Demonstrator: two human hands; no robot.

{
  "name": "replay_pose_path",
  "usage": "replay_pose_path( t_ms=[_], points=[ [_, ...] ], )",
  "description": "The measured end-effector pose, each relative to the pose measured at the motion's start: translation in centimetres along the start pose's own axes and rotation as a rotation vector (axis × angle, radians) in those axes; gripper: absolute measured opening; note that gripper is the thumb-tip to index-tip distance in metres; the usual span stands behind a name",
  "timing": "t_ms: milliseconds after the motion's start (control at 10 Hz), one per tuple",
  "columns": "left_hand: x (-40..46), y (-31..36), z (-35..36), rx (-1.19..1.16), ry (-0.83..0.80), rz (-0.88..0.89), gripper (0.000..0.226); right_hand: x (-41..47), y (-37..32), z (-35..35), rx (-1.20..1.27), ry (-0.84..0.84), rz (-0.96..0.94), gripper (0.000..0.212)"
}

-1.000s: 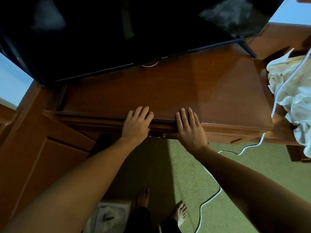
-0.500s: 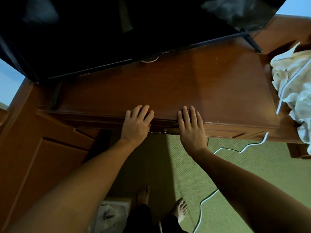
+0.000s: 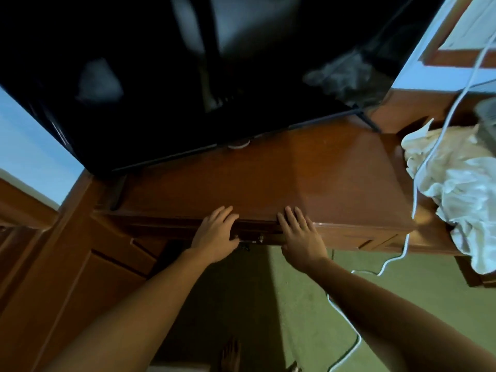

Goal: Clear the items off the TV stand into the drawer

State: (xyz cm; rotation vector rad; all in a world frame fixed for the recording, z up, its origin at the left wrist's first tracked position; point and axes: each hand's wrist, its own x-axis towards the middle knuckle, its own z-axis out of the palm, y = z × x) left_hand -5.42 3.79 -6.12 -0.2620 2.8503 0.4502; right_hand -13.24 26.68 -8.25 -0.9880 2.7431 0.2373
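Note:
The brown wooden TV stand [image 3: 308, 183] runs across the middle, its top bare in front of the black TV [image 3: 188, 76]. Its drawer [image 3: 257, 233] sits flush under the front edge, with a small metal handle between my hands. My left hand [image 3: 214, 234] lies flat on the drawer front, fingers reaching onto the stand's edge. My right hand [image 3: 300, 234] presses flat beside it, fingers spread, holding nothing. What is inside the drawer is hidden.
A crumpled white cloth [image 3: 456, 189] lies on the lower surface to the right, with a white cable [image 3: 418, 183] over it trailing down onto the green carpet [image 3: 402, 291]. A wooden cabinet [image 3: 80, 277] stands at the left. My bare feet show at the bottom.
My view has tilted upward, showing more of the TV. Both hands stay pressed on the drawer front; the drawer looks pushed in a little further.

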Motion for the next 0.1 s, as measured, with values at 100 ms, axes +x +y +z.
replay_pose_path(
  t_ms=[100],
  points=[
    [-4.39, -0.18, -0.65, -0.06, -0.019, -0.048, 0.055, -2.59, -0.05, -1.87, 0.137, -0.093, -0.04, 0.075]
  ],
)
